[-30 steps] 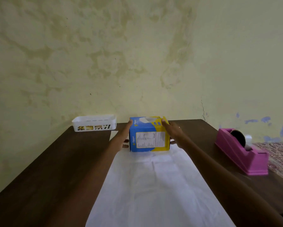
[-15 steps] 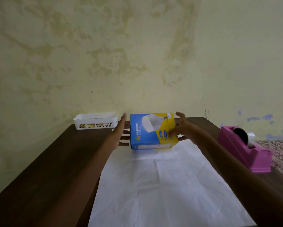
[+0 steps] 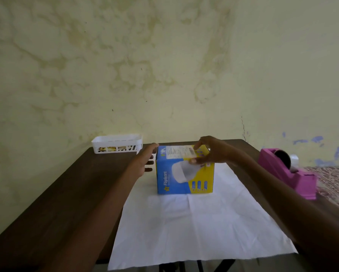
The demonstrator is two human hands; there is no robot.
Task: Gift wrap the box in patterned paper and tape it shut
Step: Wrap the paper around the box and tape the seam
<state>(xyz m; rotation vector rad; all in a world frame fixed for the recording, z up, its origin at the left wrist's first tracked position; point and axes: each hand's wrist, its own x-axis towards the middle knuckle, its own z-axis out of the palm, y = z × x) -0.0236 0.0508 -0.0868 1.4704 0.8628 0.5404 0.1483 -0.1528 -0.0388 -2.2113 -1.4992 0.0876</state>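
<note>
The bulb box (image 3: 184, 177) stands upright on the far end of the white paper sheet (image 3: 194, 222), printed face toward you. Your right hand (image 3: 213, 152) grips its top right edge, fingers curled over the top and thumb on the near face. Your left hand (image 3: 145, 161) is just beside its left face, fingers straight, holding nothing. The sheet lies on a dark wooden table (image 3: 66, 193). A white slotted basket (image 3: 116, 144) sits far left and a pink tape dispenser (image 3: 288, 173) sits to the right.

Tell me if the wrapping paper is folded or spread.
Spread: the paper lies flat on the table under the box, no edge raised around it.
</note>
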